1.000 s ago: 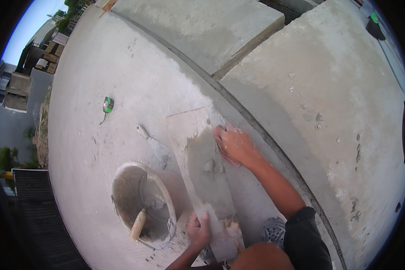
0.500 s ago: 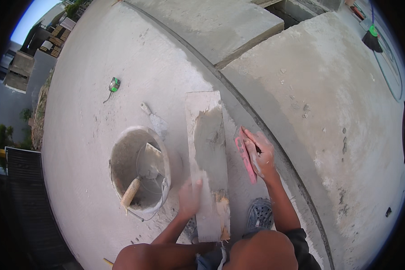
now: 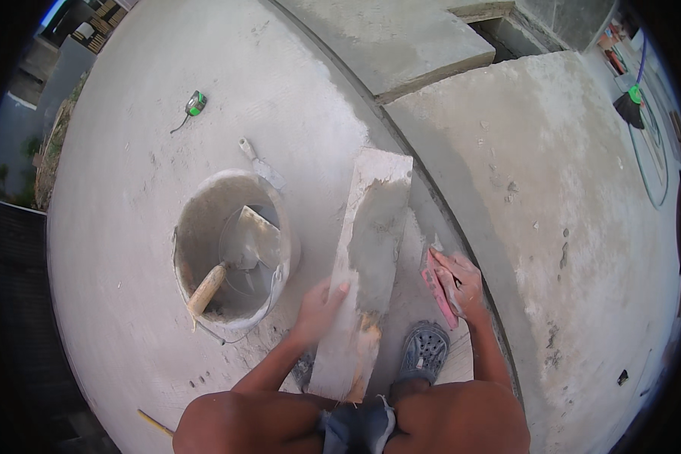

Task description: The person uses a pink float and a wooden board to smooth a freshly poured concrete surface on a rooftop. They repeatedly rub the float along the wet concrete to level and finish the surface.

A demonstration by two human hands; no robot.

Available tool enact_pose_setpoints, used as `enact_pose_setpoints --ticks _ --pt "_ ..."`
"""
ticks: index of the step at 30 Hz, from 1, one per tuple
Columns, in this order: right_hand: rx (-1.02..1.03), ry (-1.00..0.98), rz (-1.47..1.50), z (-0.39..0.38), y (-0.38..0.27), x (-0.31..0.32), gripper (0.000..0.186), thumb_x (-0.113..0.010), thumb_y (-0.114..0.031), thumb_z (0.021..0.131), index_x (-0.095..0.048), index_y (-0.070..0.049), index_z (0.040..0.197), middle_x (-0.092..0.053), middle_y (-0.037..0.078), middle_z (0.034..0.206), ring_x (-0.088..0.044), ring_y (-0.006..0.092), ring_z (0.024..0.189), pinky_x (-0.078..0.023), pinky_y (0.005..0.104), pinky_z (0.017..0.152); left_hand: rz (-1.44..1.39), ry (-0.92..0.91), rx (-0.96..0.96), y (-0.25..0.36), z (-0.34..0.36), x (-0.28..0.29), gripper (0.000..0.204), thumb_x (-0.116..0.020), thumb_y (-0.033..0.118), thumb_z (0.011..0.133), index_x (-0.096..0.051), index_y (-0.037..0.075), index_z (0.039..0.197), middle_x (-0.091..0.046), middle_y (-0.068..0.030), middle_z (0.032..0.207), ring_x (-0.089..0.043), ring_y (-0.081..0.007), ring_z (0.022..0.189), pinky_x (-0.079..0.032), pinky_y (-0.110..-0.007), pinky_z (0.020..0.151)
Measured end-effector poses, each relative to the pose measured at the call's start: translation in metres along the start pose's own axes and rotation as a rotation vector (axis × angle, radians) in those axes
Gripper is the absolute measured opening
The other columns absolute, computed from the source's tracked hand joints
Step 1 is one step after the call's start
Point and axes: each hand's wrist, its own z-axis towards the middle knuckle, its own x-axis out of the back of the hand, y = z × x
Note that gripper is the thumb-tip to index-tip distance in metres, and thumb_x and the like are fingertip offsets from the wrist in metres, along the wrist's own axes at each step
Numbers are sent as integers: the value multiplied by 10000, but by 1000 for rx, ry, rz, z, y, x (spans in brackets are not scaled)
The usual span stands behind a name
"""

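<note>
A long board (image 3: 376,227) smeared with wet grey mortar slants up and away between my knees. Its left edge is in the grip of my left hand (image 3: 319,309), the fingers partly behind it. My right hand (image 3: 461,284) is closed on a pink float (image 3: 441,293), held just right of the board and apart from it, near a groove in the concrete. Left of the board stands a mortar-stained bucket (image 3: 197,216). Inside it leans a trowel with a wooden handle (image 3: 207,290). Beyond the bucket's rim lies a putty knife (image 3: 262,164).
A green and black tape measure (image 3: 195,103) lies far left on the concrete. The dark groove (image 3: 455,227) curves along the right. Farther off are a square pit (image 3: 499,38), a broom (image 3: 629,107) and a hose (image 3: 638,163). My shoe (image 3: 424,352) is close to the board.
The board has tilted, its far end swinging right, with my left hand still on it. My right hand and the pink float have shifted slightly right and nearer. The view has shifted too.
</note>
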Motion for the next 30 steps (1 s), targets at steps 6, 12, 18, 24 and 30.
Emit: enact_pose_setpoints --ticks 6,12,18,24,30 --pt "39 -150 -26 57 -13 -7 310 -631 -131 1013 -712 18 1273 -670 150 910 -617 247 812 -509 374 753 145 -74 -68 1 9 -4 427 -627 272 1079 -606 -54 1353 -728 -92 1142 -674 -101 983 -551 -266 847" --pt "-232 -620 566 -21 -10 -38 295 -623 -207 1047 -738 -5 1229 -724 133 1053 -660 263 961 -523 339 855 82 -15 -58 -15 1 -12 386 -604 291 1082 -662 -34 1281 -736 -100 1076 -662 -122 943 -537 -300 842" --pt "-4 -40 -37 -144 72 -9 292 -626 -218 1033 -706 -20 1232 -691 147 1267 -689 234 1102 -583 405 930 70 91 -29 -7 -3 -2 382 -611 242 1082 -620 -61 1316 -727 -81 1130 -661 -106 955 -531 -280 857" --pt "-529 289 751 -120 55 35 365 -652 -213 1024 -655 -34 1342 -688 121 1205 -686 231 1017 -584 396 880 77 178 -128 -19 1 24 344 -594 232 1095 -622 -46 1297 -731 -64 1104 -653 -74 917 -523 -244 820" --pt "-198 139 -392 -70 59 34 448 -697 -252 998 -648 -87 1412 -628 97 949 -621 241 812 -566 372 717 87 186 -97 -15 -8 10 342 -590 231 1096 -620 -45 1297 -732 -49 1056 -644 -49 862 -509 -214 778"
